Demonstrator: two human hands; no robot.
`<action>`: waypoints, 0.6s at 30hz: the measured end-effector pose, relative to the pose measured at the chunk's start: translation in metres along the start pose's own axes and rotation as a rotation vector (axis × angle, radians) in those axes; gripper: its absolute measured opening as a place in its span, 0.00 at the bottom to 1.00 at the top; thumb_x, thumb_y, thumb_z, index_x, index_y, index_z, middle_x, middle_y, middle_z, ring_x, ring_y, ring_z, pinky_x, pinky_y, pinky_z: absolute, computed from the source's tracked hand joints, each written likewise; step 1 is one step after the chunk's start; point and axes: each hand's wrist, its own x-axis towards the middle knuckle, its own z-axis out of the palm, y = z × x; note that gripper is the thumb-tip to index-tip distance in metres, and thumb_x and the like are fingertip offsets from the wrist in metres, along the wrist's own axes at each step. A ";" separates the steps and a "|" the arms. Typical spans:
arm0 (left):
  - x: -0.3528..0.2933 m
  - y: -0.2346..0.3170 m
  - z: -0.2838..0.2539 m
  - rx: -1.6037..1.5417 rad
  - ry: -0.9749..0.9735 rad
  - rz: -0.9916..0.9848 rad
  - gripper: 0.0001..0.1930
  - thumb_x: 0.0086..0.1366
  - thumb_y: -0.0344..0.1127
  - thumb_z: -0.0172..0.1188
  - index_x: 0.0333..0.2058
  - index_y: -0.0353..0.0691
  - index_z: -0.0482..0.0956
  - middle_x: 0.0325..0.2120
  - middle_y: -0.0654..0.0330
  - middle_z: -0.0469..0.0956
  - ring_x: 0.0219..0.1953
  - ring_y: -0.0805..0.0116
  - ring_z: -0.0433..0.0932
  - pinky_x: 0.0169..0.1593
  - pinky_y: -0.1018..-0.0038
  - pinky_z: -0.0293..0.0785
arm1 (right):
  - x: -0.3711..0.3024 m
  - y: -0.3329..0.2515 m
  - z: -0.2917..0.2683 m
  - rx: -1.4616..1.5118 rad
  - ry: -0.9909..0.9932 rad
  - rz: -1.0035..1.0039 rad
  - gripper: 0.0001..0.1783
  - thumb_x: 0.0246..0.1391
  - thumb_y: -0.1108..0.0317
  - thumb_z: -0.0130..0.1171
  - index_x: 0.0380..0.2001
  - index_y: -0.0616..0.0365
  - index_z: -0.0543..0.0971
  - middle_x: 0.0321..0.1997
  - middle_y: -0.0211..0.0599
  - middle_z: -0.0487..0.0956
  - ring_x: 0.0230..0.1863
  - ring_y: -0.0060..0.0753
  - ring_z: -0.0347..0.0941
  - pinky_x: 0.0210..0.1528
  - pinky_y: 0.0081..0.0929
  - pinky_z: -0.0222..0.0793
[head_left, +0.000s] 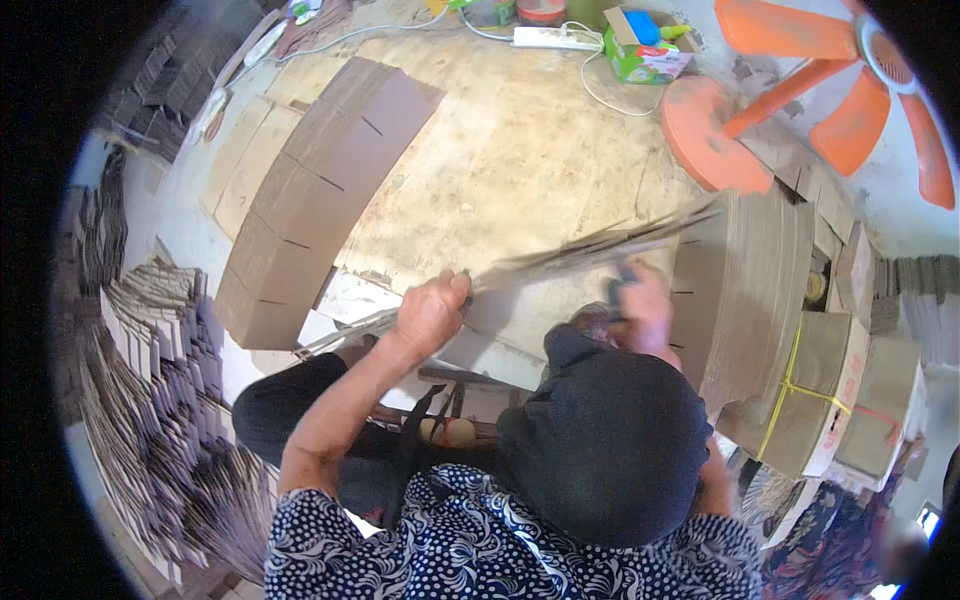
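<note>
My left hand point(435, 312) is closed around a thin bundle of cardboard strips point(560, 255). The bundle slants across the table edge, its far end up to the right and its near end low on the left. To the right of it, my right hand point(645, 305) is wrapped round a small dark object point(622, 288); motion blur hides its kind. Beside the right hand stands a thick stack of brown cardboard sheets point(740, 280) with slits in its side. Another long, slitted cardboard stack point(320, 200) lies at the left of the table.
An orange fan point(715, 130) stands at the back right, near a small open box point(645, 55) and a white power strip point(555, 38) with cables. Tied cardboard point(800, 395) lies at the right. Heaps of cardboard pieces point(160, 420) fill the left. Black cloth point(610, 440) is below my right hand.
</note>
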 end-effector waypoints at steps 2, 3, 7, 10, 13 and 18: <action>0.000 -0.016 -0.002 -0.034 -0.034 -0.096 0.02 0.53 0.26 0.49 0.26 0.40 0.69 0.23 0.50 0.74 0.23 0.50 0.76 0.24 0.58 0.72 | -0.039 0.018 -0.020 0.207 0.289 0.810 0.20 0.53 0.65 0.52 0.48 0.60 0.74 0.52 0.45 0.70 0.56 0.38 0.64 0.56 0.32 0.61; 0.002 -0.015 -0.023 0.001 -0.023 -0.113 0.04 0.52 0.25 0.51 0.28 0.39 0.68 0.23 0.52 0.73 0.24 0.49 0.76 0.23 0.59 0.73 | -0.056 0.036 -0.030 0.094 0.328 0.885 0.19 0.53 0.65 0.52 0.48 0.61 0.74 0.52 0.45 0.71 0.56 0.37 0.65 0.55 0.32 0.61; 0.003 -0.031 -0.117 0.111 0.278 -0.137 0.02 0.52 0.25 0.50 0.25 0.40 0.70 0.24 0.50 0.73 0.25 0.48 0.76 0.25 0.58 0.71 | -0.111 0.092 -0.053 -0.284 0.251 0.737 0.19 0.54 0.65 0.52 0.48 0.61 0.73 0.51 0.44 0.71 0.54 0.37 0.65 0.54 0.31 0.62; -0.047 -0.074 -0.193 0.183 0.498 -0.326 0.06 0.49 0.23 0.54 0.27 0.39 0.69 0.23 0.50 0.73 0.28 0.50 0.77 0.29 0.59 0.72 | -0.120 0.109 -0.065 -0.340 0.255 0.738 0.19 0.55 0.66 0.52 0.48 0.62 0.73 0.50 0.44 0.71 0.53 0.36 0.65 0.53 0.31 0.63; -0.128 -0.135 -0.227 0.428 0.722 -0.537 0.08 0.50 0.23 0.58 0.29 0.37 0.68 0.23 0.48 0.75 0.28 0.58 0.78 0.31 0.66 0.73 | -0.126 0.122 -0.070 -0.336 0.278 0.785 0.18 0.55 0.66 0.51 0.48 0.62 0.73 0.49 0.43 0.71 0.52 0.36 0.66 0.53 0.31 0.64; -0.330 -0.188 -0.197 0.350 0.742 -1.155 0.17 0.54 0.32 0.64 0.41 0.35 0.71 0.29 0.43 0.77 0.31 0.52 0.79 0.35 0.65 0.73 | -0.127 0.133 -0.071 -0.317 0.307 0.833 0.18 0.57 0.66 0.51 0.48 0.63 0.72 0.48 0.42 0.71 0.50 0.35 0.67 0.51 0.30 0.65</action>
